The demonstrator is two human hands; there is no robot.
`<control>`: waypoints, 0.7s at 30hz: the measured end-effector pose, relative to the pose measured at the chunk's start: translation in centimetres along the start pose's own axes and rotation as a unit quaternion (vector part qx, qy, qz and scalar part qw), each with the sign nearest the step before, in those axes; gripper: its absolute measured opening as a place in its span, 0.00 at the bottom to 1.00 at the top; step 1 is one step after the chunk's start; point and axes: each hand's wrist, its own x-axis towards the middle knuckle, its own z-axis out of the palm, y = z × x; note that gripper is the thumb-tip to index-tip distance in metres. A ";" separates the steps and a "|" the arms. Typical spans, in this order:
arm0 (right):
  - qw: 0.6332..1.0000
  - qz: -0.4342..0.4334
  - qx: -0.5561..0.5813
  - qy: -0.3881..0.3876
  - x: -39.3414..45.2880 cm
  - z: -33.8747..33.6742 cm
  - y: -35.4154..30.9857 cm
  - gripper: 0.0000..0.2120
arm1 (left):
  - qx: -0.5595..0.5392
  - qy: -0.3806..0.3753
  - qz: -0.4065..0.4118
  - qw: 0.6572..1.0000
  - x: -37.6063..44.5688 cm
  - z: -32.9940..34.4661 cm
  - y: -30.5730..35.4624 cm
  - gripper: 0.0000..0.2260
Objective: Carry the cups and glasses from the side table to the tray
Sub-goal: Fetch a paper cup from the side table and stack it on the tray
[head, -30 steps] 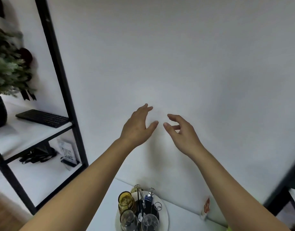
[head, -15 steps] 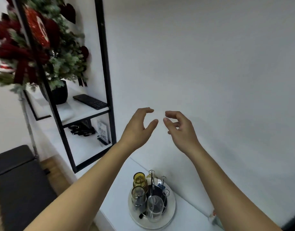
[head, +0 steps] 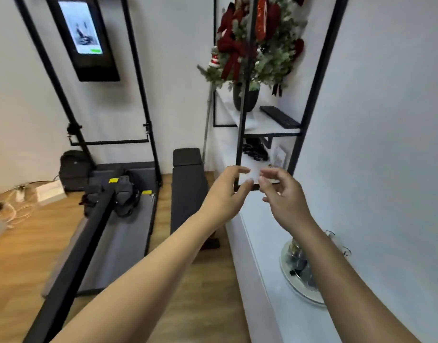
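A round silver tray [head: 302, 287] with several glasses [head: 298, 257] on it rests on the white counter [head: 267, 243] at the lower right, partly hidden behind my right forearm. My left hand [head: 224, 194] and my right hand [head: 283, 198] are both raised in front of me, above the counter's far end, fingers apart and curled, nothing in either. The two hands are close together, fingertips a short way apart. No side table with cups shows in this view.
A black-framed shelf [head: 267, 125] with a decorated plant [head: 250, 53], a keyboard [head: 280, 116] and small items stands at the counter's far end. A dark bench [head: 188, 189], a black rack [head: 109, 144] and a wall screen [head: 85, 35] are to the left on wooden floor.
The view has swung left: the wall gave way to the shelf, bench and floor. Both hands stay raised, empty and close together; the tray now lies behind my right forearm.
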 end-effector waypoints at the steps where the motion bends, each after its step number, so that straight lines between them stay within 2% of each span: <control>1: 1.000 -0.008 0.009 -0.022 -0.4 1.7 -0.9 0.08 | -0.001 0.019 -0.014 1.000 -1.2 -1.8 -0.7 0.16; 5: 0.993 -0.032 0.039 -0.104 -2.6 9.0 -4.1 0.09 | 0.017 0.096 -0.061 0.993 -6.4 -9.2 -3.0 0.13; 11: 0.969 -0.056 0.082 -0.224 -8.9 21.7 -10.3 0.07 | 0.068 0.188 -0.124 0.972 -18.6 -21.2 -5.3 0.14; 14: 0.948 -0.071 0.103 -0.293 -14.6 29.3 -14.4 0.10 | 0.090 0.250 -0.154 0.952 -26.7 -28.6 -6.3 0.15; 17: 0.916 -0.102 0.124 -0.368 -22.6 37.5 -18.8 0.06 | 0.109 0.305 -0.208 0.923 -36.5 -36.5 -6.9 0.13; 21: 0.873 -0.114 0.163 -0.445 -33.8 46.7 -24.8 0.09 | 0.153 0.368 -0.240 0.885 -49.7 -45.8 -6.9 0.13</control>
